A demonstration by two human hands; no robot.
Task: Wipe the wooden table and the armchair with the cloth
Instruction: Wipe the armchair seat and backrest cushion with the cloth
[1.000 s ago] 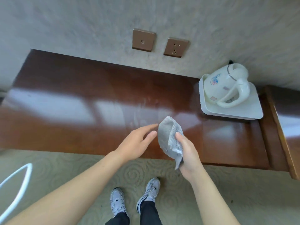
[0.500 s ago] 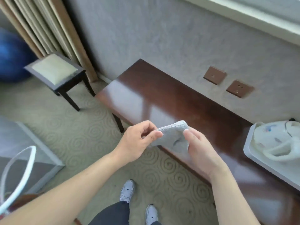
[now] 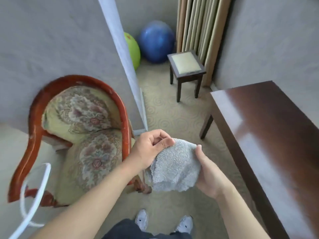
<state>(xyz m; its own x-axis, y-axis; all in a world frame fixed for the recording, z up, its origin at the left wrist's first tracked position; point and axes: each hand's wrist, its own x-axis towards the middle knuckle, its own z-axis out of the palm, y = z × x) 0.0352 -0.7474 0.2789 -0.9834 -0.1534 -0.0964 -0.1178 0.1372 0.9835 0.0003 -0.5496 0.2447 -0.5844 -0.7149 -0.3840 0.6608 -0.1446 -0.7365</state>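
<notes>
1. The grey cloth (image 3: 174, 165) is up in the air in front of the person, held between both hands, above the carpet (image 3: 172, 116) and not touching any furniture.
2. Left hand (image 3: 150, 150) has its fingers (image 3: 164, 144) curled in, thumb pinching the cloth's top left corner.
3. Right hand (image 3: 209, 173) cups the cloth from the right side and underneath, thumb tip pressed on the top edge. The rest of those fingers are behind the fabric, so I can't really tell how tight they're closed.
4. Armchair (image 3: 77, 135) with the red wooden frame and flowery cushions sits just left of the cloth, pretty much under the left forearm.
5. The dark glossy wooden bench (image 3: 269, 128) is off to the right of the cloth, well apart from it.
6. Beyond the cloth there's a small dark stool (image 3: 186, 66) by the curtains (image 3: 198, 31), with a blue ball (image 3: 156, 42) and a green ball (image 3: 133, 49) in the corner.
7. Person's white sneakers (image 3: 141, 219) are on the carpet right below the cloth.
</notes>
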